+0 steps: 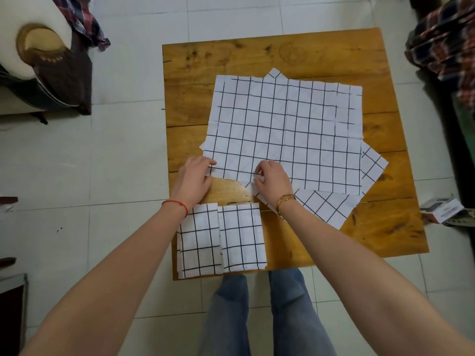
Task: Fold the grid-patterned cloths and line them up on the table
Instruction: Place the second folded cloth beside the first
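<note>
While the big grid cloth [285, 129] lies flat and spread out in the middle of the wooden table [257, 55], both hands are at its near edge. The left hand [194, 179] pinches the near left corner of the cloth with curled fingers. The right hand [273, 179] pinches the near edge a little to the right, also with bent fingers. Under this top cloth lies another grid cloth [329, 205], turned at a slant, and its corners stick out on the right side and at the far edge.

Two folded grid cloths sit side by side at the near left corner of the table. The left folded cloth [199, 241] touches the right folded cloth [243, 237], and both are near the person's wrists.

A red string [177, 202] is on the left wrist and a gold bracelet [284, 200] on the right. Blue jeans [257, 312] show below the table. A small box [443, 209] lies on the tiled floor to the right.
</note>
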